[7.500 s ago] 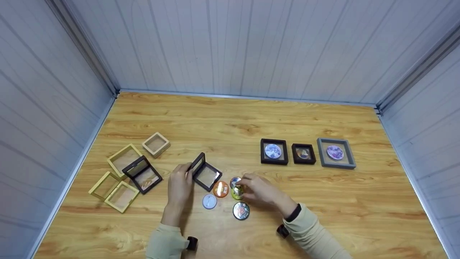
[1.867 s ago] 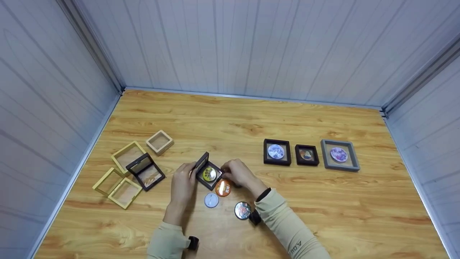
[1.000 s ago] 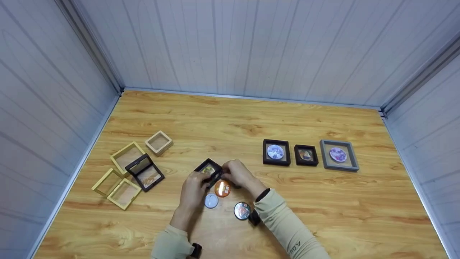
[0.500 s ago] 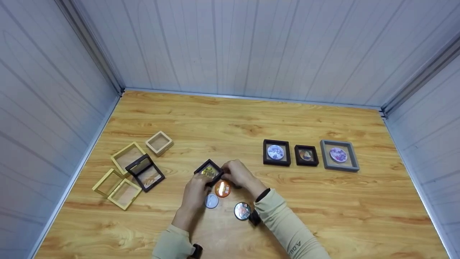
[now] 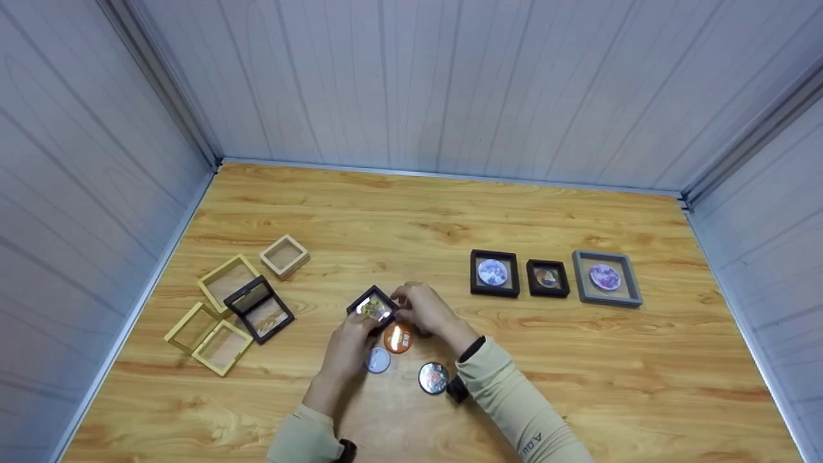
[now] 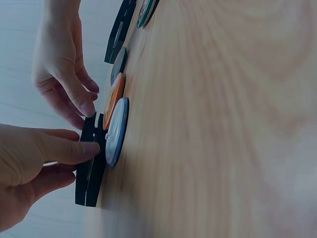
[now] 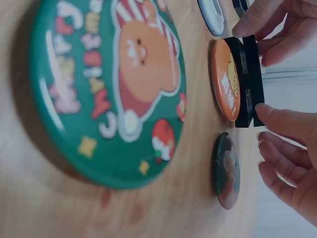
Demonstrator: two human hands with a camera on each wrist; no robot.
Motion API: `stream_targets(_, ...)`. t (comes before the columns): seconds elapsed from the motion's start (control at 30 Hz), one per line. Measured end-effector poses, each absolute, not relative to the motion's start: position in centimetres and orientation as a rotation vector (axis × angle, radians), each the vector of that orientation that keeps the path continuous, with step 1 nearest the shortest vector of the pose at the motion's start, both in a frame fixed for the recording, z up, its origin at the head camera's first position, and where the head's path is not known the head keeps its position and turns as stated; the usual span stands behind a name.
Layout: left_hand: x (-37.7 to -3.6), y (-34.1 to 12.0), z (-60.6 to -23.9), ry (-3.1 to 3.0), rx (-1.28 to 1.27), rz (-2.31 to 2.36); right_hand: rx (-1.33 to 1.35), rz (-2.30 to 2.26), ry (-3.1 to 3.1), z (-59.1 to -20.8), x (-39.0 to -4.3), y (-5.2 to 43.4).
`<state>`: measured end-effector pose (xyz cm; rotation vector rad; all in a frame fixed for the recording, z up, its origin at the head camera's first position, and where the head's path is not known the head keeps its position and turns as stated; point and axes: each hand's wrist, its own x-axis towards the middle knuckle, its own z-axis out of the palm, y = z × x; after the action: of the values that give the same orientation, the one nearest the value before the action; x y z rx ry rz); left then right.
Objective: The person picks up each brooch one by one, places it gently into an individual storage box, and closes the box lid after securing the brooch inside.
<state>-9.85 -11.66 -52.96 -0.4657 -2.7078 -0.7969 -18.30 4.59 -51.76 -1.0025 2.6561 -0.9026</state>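
Observation:
A small black display frame (image 5: 386,296) sits on the table between my hands, a yellow button badge (image 5: 373,307) behind its clear window. My left hand (image 5: 347,344) pinches the frame's near-left edge, thumb in front and fingers behind in the left wrist view. At the right corner, my right hand (image 5: 427,310) grips the frame between thumb and fingers. Its two halves lie almost together, with a thin gap showing in the left wrist view. Close in front are an orange badge (image 5: 398,338) and a pale badge (image 5: 379,360) lying pin side up. A dark badge (image 7: 228,171) is beside my right hand.
A green badge (image 5: 433,378) lies nearer me. At left are an unfolded black frame (image 5: 273,325), an unfolded yellow frame (image 5: 222,370), another yellow frame (image 5: 209,278) and a beige one (image 5: 296,263). Two black frames (image 5: 494,292) (image 5: 548,293) and a grey one (image 5: 607,300) hold badges.
The yellow badge went from the table into the black frame. The raised lid has since swung down over it, and my left hand moved from the left side to the near edge.

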Motion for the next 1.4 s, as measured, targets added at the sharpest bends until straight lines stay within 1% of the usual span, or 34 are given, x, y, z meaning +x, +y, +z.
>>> stream_targets(0.33,-9.5,-13.2,-51.6,-2.725,-0.442,-0.769,-1.293,-0.788,2.698,-51.7,-18.1,4.4)
stream_targets(0.7,-10.0,-17.7,-49.8,-2.694,-0.331,-0.66,-1.545,-0.628,2.647,-51.7,-18.0,4.1)
stream_targets(1.03,-10.6,-22.3,-48.8,-2.568,-0.281,-0.388,-1.533,-0.695,2.654,-52.1,-18.2,4.4)
stream_targets(1.27,-11.1,-25.1,-48.4,-2.646,-0.107,-0.312,-1.385,-0.719,2.707,-52.0,-18.3,5.1)
stream_targets(1.4,-11.1,-26.1,-48.6,-2.669,-0.063,-0.298,-1.299,-0.705,2.749,-52.0,-18.5,5.6)
